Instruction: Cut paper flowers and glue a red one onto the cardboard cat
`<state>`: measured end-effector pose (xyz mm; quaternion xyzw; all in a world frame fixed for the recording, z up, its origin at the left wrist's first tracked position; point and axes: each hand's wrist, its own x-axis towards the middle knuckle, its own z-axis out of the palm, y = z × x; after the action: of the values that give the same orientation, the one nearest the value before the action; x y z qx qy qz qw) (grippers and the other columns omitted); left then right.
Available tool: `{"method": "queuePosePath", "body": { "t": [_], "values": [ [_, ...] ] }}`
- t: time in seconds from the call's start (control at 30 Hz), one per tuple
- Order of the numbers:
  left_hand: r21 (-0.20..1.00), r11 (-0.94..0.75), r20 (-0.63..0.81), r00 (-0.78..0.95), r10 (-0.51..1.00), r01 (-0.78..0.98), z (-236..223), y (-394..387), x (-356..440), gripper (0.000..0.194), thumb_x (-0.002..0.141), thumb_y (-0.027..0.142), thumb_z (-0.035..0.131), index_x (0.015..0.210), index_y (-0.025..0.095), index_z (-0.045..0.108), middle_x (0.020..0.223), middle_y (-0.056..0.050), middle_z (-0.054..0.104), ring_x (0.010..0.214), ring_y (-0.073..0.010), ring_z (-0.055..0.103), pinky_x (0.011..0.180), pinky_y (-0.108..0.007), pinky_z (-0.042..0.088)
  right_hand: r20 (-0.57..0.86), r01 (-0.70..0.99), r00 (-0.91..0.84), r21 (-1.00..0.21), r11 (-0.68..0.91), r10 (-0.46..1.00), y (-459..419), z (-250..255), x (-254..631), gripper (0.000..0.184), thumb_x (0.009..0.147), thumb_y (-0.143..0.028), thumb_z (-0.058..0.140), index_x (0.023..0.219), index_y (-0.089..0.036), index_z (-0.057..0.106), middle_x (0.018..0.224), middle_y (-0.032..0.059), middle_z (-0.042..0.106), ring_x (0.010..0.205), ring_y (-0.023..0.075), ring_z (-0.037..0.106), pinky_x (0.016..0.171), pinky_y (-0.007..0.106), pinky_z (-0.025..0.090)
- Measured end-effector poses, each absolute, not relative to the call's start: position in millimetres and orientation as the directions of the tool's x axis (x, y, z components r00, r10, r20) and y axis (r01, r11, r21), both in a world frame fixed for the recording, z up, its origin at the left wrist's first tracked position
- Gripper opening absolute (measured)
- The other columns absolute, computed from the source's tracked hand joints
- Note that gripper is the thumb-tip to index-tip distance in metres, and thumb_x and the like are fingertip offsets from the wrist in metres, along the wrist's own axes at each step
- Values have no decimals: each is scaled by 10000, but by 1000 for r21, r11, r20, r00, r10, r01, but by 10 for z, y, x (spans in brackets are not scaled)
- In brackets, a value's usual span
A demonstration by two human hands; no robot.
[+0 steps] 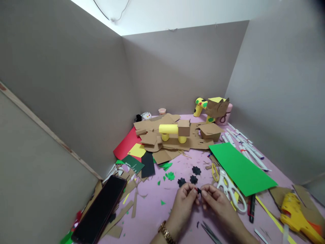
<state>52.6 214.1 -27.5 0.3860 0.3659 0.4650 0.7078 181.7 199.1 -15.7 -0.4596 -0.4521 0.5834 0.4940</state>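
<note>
My left hand (183,205) and my right hand (215,201) meet low in the middle, fingertips pinched together on a small black paper piece (199,191). Just beyond the fingers lie three black paper flowers (193,179) on the pink table (152,203). White-handled scissors (230,188) lie right beside my right hand. A gold bracelet (166,233) is on my left wrist.
A green paper sheet (240,167) lies to the right, with white markers (243,145) behind it. A cardboard pile with yellow tubes (172,134) fills the back. A black phone (100,210) lies at left, a yellow glue gun (296,211) at right. Grey partition walls surround the table.
</note>
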Motion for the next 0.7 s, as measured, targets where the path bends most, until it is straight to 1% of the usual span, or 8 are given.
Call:
{"method": "queuePosePath", "body": {
  "t": [0.13, 0.2, 0.23, 0.3, 0.33, 0.47, 0.57, 0.7],
  "values": [
    [922, 208, -130, 244, 961, -326, -251, 2123, 525, 240, 762, 352, 665, 741, 131, 573, 539, 44, 517, 509, -86, 460, 515, -202, 332, -6, -31, -18, -999, -7, 1000, 1938, -134, 1835, 249, 785, -428, 642, 733, -185, 620, 609, -6, 606, 587, 153, 541, 563, 250, 405],
    [931, 178, -113, 213, 970, -318, -240, 2114, 530, 226, 763, 346, 660, 761, 134, 579, 569, 38, 531, 532, -93, 468, 527, -206, 348, 83, 107, 13, -991, 81, 996, 1913, -152, 1847, 193, 817, -372, 611, 759, -189, 634, 675, 21, 636, 646, 179, 570, 606, 272, 416],
    [935, 163, -105, 195, 975, -315, -237, 2113, 533, 219, 756, 338, 665, 763, 135, 585, 591, 30, 544, 551, -99, 479, 540, -210, 361, 145, 201, 13, -970, 140, 989, 1903, -168, 1852, 172, 836, -345, 584, 781, -191, 639, 709, 33, 649, 672, 191, 585, 625, 283, 423],
    [940, 143, -96, 164, 982, -310, -235, 2120, 535, 207, 738, 319, 680, 741, 128, 600, 630, 7, 572, 592, -114, 503, 576, -224, 386, 269, 382, -21, -888, 256, 963, 1890, -203, 1859, 165, 870, -300, 521, 817, -199, 639, 753, 47, 665, 704, 205, 611, 649, 300, 441],
    [941, 141, -96, 155, 983, -308, -235, 2127, 535, 203, 733, 311, 683, 721, 123, 608, 637, -4, 583, 606, -120, 512, 592, -231, 394, 312, 442, -45, -846, 299, 949, 1886, -219, 1861, 171, 881, -283, 495, 831, -203, 637, 766, 49, 672, 714, 208, 623, 657, 304, 452],
    [938, 150, -102, 163, 981, -312, -237, 2152, 529, 221, 751, 322, 659, 688, 111, 637, 606, -19, 597, 590, -128, 520, 604, -243, 402, 376, 504, -99, -779, 372, 921, 1888, -247, 1864, 166, 893, -237, 471, 911, -214, 634, 833, 57, 708, 767, 207, 661, 691, 298, 501],
    [933, 156, -104, 169, 980, -325, -246, 2151, 528, 217, 723, 330, 689, 705, 117, 654, 632, -20, 611, 601, -128, 523, 604, -237, 403, 396, 518, -115, -759, 395, 911, 1890, -246, 1864, 183, 895, -214, 464, 965, -209, 633, 883, 67, 722, 809, 205, 674, 721, 297, 523],
    [926, 170, -119, 166, 979, -336, -264, 2144, 527, 201, 678, 311, 735, 716, 125, 670, 686, -29, 631, 647, -135, 536, 626, -232, 411, 395, 524, -108, -758, 390, 912, 1893, -252, 1863, 193, 893, -218, 471, 969, -206, 648, 892, 73, 732, 819, 207, 681, 731, 304, 537]
  ]
}}
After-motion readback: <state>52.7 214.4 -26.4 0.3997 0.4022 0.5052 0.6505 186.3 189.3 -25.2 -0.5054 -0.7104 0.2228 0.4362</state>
